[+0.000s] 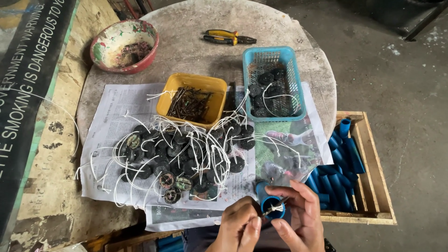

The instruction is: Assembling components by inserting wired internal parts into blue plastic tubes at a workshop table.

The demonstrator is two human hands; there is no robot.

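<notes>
Both hands gripping: right hand [301, 212] clasps blue tube [269, 201] near desk [186, 42] front edge; left hand [240, 226] pinches white string [275, 208] at tube mouth. Threading step, likely; next move needs steady fingertip pull.

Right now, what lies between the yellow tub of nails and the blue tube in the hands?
In the head view, a pile of black discs with white wires on newspaper separates the yellow tub from the blue tube.

Both hands at the bottom: right hand [298, 214] wraps a blue tube [269, 200], left hand [240, 226] pokes what looks like a thin tool into its end. Black discs with white wires [182, 154] piled on newspaper [109, 121].
</notes>
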